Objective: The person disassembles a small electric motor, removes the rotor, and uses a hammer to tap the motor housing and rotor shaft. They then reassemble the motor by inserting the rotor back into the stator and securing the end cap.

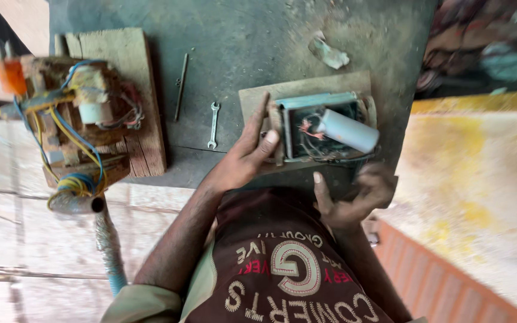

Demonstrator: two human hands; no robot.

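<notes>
A teal metal box with red and black wires and a white cylindrical capacitor rests on a small wooden board on a dark, dirty workbench. My left hand grips the box's left end, thumb on its front edge and fingers stretched up along the board. My right hand is blurred just below the box at the bench edge, thumb apart from curled fingers, with nothing seen in it.
A small open-ended wrench and a thin metal rod lie left of the board. Further left, a wired device with blue and yellow leads sits on a plank. A crumpled scrap lies behind.
</notes>
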